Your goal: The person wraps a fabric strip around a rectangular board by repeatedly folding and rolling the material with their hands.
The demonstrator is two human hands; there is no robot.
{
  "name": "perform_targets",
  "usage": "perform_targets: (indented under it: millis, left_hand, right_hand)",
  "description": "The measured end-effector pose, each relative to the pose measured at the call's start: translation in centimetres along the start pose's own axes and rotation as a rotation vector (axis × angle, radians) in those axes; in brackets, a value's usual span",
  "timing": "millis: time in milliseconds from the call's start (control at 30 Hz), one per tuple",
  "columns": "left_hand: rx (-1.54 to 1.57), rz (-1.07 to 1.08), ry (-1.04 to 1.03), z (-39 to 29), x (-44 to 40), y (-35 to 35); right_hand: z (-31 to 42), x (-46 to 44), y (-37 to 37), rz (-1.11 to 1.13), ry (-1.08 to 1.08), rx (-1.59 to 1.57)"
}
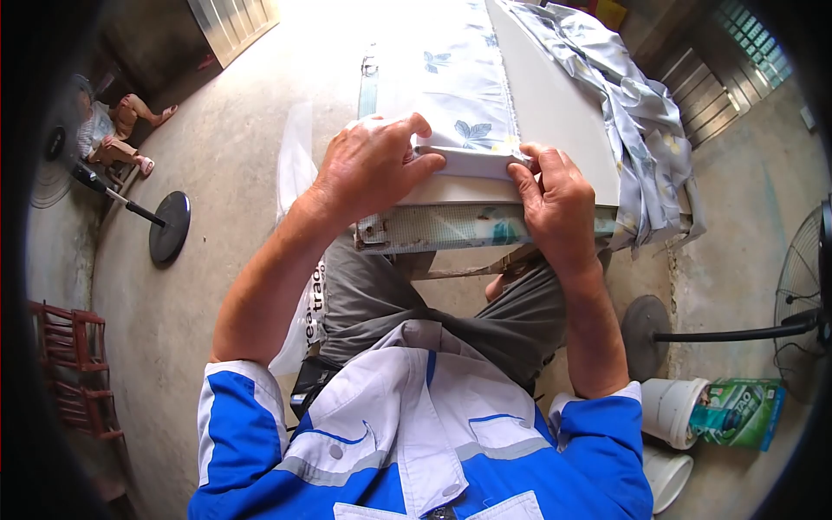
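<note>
"Talk me through it, left side first?"
"From my remote seat, I've got the left forearm (264, 277) reaching far and to the right, elbow bent. The left hand (368, 165) shows me its back. Left thumb (427, 163) points right, left index finger (409, 127) arches up on its far side, the other fingers curled and partly hidden!"
"And the right?"
"Right forearm (598, 316) angles far and slightly left. My right hand (559, 204) turns inward, right thumb (524, 184) and right index finger (542, 158) in a close pinch!"
"Are the hands touching?"
"No, apart, facing each other, the right slightly nearer!"
</note>
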State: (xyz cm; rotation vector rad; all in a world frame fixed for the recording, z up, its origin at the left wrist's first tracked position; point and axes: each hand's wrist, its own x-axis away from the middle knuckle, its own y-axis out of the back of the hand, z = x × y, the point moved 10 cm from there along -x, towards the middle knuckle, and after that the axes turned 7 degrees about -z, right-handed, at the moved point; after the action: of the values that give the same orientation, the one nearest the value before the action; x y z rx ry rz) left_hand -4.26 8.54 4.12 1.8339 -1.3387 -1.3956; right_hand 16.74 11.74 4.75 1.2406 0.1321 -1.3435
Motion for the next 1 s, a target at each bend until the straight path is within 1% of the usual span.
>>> perform_targets:
  millis: [33, 233, 333, 400, 467, 500, 533, 600, 700, 733, 767, 833, 900, 967, 1000]
  left_hand:
    - [-0.004, 0.01, 0.011, 0.2, -0.1, -0.2]
    - [-0.041, 0.086, 0.085, 0.6, -0.4, -0.3]
    - [-0.058, 0.11, 0.106, 0.8, -0.5, -0.4]
    - [-0.052, 0.122, 0.115, 0.8, -0.6, -0.4]
    - [-0.044, 0.137, 0.12, 0.7, -0.6, -0.5]
    - [-0.043, 0.132, 0.109, 0.7, -0.6, -0.5]
    - [-0.045, 0.129, 0.1, 0.8, -0.6, -0.5]
    - [-0.045, 0.117, 0.107, 1.0, -0.5, -0.6]
    - [-0.042, 0.125, 0.147, 0.8, -0.3, -0.3]
    - [-0.054, 0.068, 0.077, 0.4, -0.3, -0.1]
    - [-0.052, 0.076, 0.105, 0.9, -0.1, 0.0]
    - [-0.007, 0.086, 0.115, 0.5, -0.3, -0.4]
    - [-0.012, 0.076, 0.106, 0.4, -0.4, -0.5]
    - [-0.054, -0.063, -0.023, -1.2, 0.1, 1.1]
    - [-0.055, -0.131, -0.136, -3.0, 0.4, 1.7]
  right_hand:
    - [0.2, 0.0, -0.1, 0.003, 0.028, 0.025]
    - [-0.1, -0.4, -0.7, 0.047, -0.075, 0.177]
    - [1.4, 0.0, -0.5, -0.078, 0.097, 0.344]
    - [3.3, 0.9, -0.9, -0.08, 0.198, 0.419]
    - [6.6, 1.8, -1.7, -0.026, 0.294, 0.159]
    - [8.5, 2.3, -2.2, 0.014, 0.35, 0.101]
    - [9.2, 2.8, -3.4, 0.088, 0.353, 0.096]
    - [9.3, 3.0, -4.8, 0.139, 0.334, 0.112]
    - [7.3, 3.1, -5.9, 0.239, 0.299, 0.127]
    - [6.6, 3.3, -5.7, 0.246, 0.298, 0.144]
    - [5.8, 3.2, -5.1, 0.244, 0.295, 0.176]
    - [4.3, 3.2, -4.3, 0.312, 0.263, 0.183]
    - [3.5, 3.4, -3.2, 0.246, 0.251, 0.196]
    - [3.5, 3.7, -3.3, 0.24, 0.234, 0.174]
    - [3.5, 3.8, -3.4, 0.253, 0.241, 0.17]
